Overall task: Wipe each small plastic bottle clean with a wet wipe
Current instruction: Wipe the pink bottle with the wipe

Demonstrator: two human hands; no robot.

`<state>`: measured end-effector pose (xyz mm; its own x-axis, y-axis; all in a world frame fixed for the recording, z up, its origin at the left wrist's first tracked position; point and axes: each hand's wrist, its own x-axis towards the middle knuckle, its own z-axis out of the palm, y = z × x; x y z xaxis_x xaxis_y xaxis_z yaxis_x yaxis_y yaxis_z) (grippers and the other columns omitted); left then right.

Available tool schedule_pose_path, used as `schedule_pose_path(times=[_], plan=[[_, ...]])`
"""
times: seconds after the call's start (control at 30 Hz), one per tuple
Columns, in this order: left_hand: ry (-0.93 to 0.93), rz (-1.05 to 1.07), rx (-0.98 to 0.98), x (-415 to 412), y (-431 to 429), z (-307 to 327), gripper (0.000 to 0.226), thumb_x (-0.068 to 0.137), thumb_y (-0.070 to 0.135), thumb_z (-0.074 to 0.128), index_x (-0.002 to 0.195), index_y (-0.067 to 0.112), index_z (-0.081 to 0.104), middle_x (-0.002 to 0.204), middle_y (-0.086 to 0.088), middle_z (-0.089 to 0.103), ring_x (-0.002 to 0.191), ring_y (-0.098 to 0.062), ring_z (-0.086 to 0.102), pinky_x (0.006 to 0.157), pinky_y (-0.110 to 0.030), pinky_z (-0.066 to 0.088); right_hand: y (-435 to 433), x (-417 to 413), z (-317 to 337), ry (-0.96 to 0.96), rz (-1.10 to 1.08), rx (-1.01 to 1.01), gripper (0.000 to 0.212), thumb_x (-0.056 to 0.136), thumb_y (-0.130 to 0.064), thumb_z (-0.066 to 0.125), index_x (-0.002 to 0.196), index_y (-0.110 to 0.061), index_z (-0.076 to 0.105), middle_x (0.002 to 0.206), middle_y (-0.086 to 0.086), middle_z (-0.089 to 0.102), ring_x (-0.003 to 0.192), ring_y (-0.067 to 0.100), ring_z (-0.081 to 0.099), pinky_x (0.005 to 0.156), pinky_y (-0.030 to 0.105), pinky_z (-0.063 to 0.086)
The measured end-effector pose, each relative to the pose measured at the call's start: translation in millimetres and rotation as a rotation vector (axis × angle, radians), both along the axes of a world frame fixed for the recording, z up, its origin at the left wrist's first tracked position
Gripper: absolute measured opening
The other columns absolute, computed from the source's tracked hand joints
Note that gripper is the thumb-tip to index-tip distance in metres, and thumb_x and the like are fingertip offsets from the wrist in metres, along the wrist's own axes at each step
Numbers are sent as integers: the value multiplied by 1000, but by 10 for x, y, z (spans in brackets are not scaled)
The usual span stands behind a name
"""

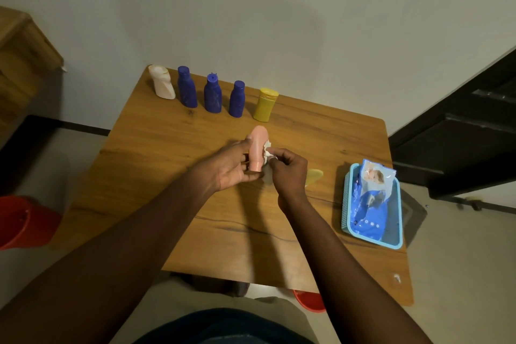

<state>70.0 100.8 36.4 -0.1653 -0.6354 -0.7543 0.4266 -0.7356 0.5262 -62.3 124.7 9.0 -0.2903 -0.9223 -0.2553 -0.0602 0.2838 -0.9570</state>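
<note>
One pink bottle (258,148), smooth matte plastic with a rounded far end and a narrower end toward the person, is held just above the middle of the bench (167,162). The left hand (234,166) grasps it, fingers behind the body and thumb under the narrow end. The right hand (287,173) pinches a crumpled white wet wipe (268,149) and presses it against the bottle's right side.

Five more bottles stand upright in a row along the far edge of the bench. From the left:
- A cream bottle (161,82) with a slanted, waisted shape.
- Three blue bottles (186,86) (212,93) (237,99) with blue caps; the middle one has scuffed-looking sides.
- A yellow bottle (265,105), squat, with a wide flat cap.

A pale yellow object (314,176) lies on the bench just beyond the right hand, mostly hidden; can't tell what it is.

On the right side of the bench sits a light blue basket (346,204), rectangular with ribbed plastic walls. In it lies a glossy blue wipes pack (371,198), its top end sticking up over the far rim.

The bench is wood grain laminate, warm brown with rounded corners. Pale plain wall behind, pale floor. There is a wooden cabinet (25,58) at the far left and a red bucket (22,220) on the floor to the left. A second red container (310,300) shows under the near edge of the bench. Dark furniture (460,148) at right.
</note>
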Motion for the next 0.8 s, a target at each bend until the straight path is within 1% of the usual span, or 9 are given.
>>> schedule_pose_path(times=[0.03, 0.1, 0.3, 0.43, 0.5, 0.57, 0.63, 0.7, 0.8], plan=[[-4, 0, 12, -5, 4, -3, 45, 104, 33, 53, 144, 16, 43, 136, -21, 56, 122, -36, 58, 77, -51, 56, -16, -8, -8, 5, -4, -6, 30, 89, 7, 58, 95, -11, 80, 93, 1, 79, 86, 13, 72, 81, 34, 59], [-11, -5, 31, -13, 21, -3, 43, 104, 33, 52, 143, 16, 44, 136, -20, 56, 121, -35, 58, 77, -51, 55, -50, -25, -6, 26, -2, -30, 28, 89, 4, 59, 97, -12, 80, 95, -1, 79, 91, 16, 74, 85, 37, 60], [-36, -104, 27, 3, 72, -30, 37, 106, 38, 46, 139, 21, 47, 137, -19, 56, 111, -31, 58, 71, -47, 55, -147, -58, 62, 56, 3, -86, 29, 93, 2, 57, 100, -13, 80, 93, -5, 79, 90, 15, 74, 82, 37, 61], [-175, -102, -15, -24, 46, -32, 41, 107, 37, 43, 147, 28, 42, 134, -14, 58, 114, -31, 62, 65, -43, 59, -99, -52, 11, 92, 48, -93, 27, 94, 0, 58, 104, -13, 79, 98, -3, 79, 94, 16, 73, 87, 42, 61], [-256, -91, -61, -60, 17, -17, 41, 108, 37, 39, 149, 32, 41, 132, -12, 60, 111, -30, 64, 65, -41, 60, -20, -20, -24, 109, 72, -93, 24, 93, -1, 61, 106, -11, 78, 101, -2, 78, 96, 14, 73, 92, 43, 60], [-331, -112, -100, -80, -7, -17, 41, 108, 39, 36, 149, 35, 41, 132, -11, 60, 106, -31, 66, 61, -37, 60, 59, 17, -65, 123, 92, -99, 22, 92, -1, 63, 107, -9, 78, 102, -1, 78, 98, 13, 72, 94, 43, 58], [-377, -158, -134, -82, -4, -14, 42, 108, 41, 36, 150, 38, 39, 133, -8, 59, 107, -30, 66, 59, -34, 60, 116, 42, -91, 133, 119, -114, 23, 91, -2, 64, 106, -10, 78, 102, -3, 78, 98, 13, 73, 93, 44, 58], [-403, -203, -161, -66, 2, -24, 43, 107, 43, 38, 150, 40, 38, 133, -5, 58, 108, -26, 65, 62, -32, 59, 131, 61, -78, 148, 140, -133, 23, 90, -2, 63, 105, -11, 79, 100, -3, 79, 96, 12, 73, 91, 43, 59], [-410, -260, -172, -43, 1, -32, 39, 106, 45, 39, 145, 42, 43, 126, -5, 64, 100, -24, 66, 60, -29, 55, 68, 66, -13, 133, 93, -139, 24, 89, 2, 62, 99, -10, 80, 95, -2, 79, 91, 13, 73, 88, 43, 60]])
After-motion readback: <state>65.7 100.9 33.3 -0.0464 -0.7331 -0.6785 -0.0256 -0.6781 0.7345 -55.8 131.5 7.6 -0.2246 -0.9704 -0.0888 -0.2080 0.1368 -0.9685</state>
